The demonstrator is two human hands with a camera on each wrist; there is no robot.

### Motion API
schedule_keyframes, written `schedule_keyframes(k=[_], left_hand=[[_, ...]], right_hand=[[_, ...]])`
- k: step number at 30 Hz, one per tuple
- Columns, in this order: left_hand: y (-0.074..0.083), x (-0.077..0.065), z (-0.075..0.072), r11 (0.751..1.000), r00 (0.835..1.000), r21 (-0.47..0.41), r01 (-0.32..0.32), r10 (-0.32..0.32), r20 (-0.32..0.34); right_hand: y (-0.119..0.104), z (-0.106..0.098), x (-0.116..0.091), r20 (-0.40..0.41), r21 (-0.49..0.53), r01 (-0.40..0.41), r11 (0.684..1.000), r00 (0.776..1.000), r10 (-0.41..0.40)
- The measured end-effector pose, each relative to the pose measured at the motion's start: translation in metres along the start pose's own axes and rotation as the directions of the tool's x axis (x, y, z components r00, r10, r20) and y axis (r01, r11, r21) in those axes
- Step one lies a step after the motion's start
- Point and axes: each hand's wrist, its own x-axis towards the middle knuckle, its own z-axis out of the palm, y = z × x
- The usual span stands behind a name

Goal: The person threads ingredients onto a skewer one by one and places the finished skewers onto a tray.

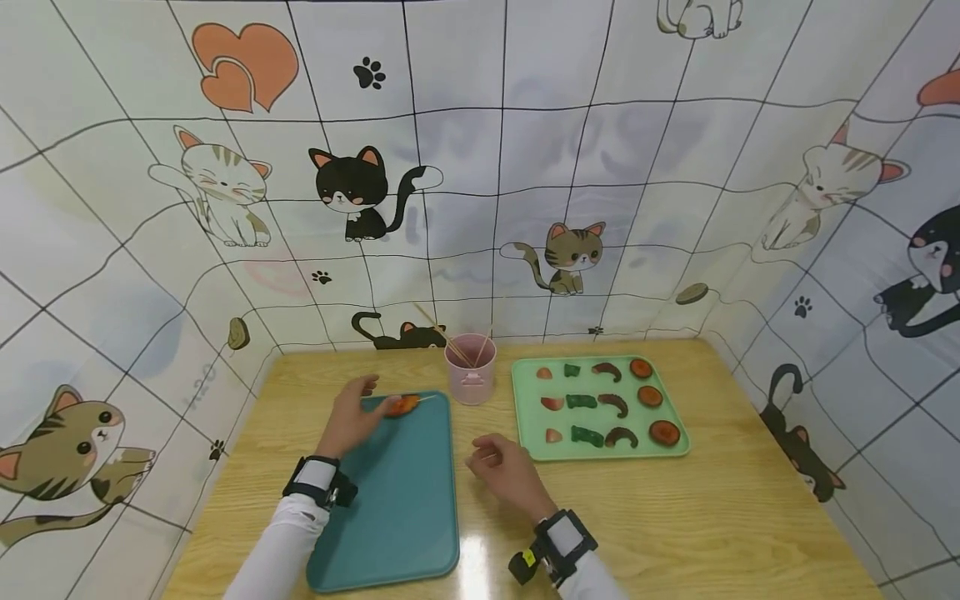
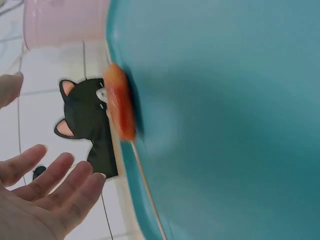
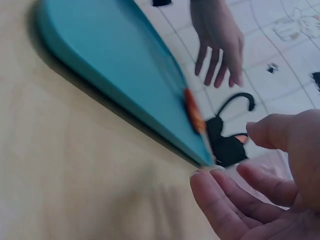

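A skewer (image 1: 406, 405) with an orange-red piece of food on its stick lies along the far edge of the blue-green tray (image 1: 405, 508). My left hand (image 1: 358, 417) hovers by that edge, and in the left wrist view its fingers (image 2: 75, 195) are spread, apart from the skewer (image 2: 120, 105). To the right of the tray, above the table, is my right hand (image 1: 513, 475). Its fingers (image 3: 215, 200) are loosely bent with nothing between them. The light green tray (image 1: 600, 454) nearby bears small food pieces: green ones, brown curved ones, reddish wedges and round slices.
A pink cup (image 1: 471, 387) with several thin sticks (image 1: 442, 333) in it stands between the trays, near the back. The wooden table (image 1: 750, 500) meets a cloth wall (image 1: 465, 208) printed with cats, at the back and sides.
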Motion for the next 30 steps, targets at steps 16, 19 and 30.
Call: schedule_keyframes(k=[16,19,30], left_hand=[[0.046,0.018,0.036,0.969,0.998,-0.245,-0.020,0.034,0.055],[0.051,0.025,0.044,0.968,0.998,-0.250,-0.014,0.030,0.060],[0.061,0.054,0.075,0.931,0.996,-0.365,-0.022,0.051,0.069]], right_hand=[[-0.035,-0.076,0.056,-0.204,0.021,0.038,0.999,0.979,-0.033],[-0.037,-0.083,0.073,-0.226,0.008,0.042,0.999,0.973,-0.039],[-0.033,-0.092,0.133,-0.250,0.010,-0.003,1.000,0.968,0.005]])
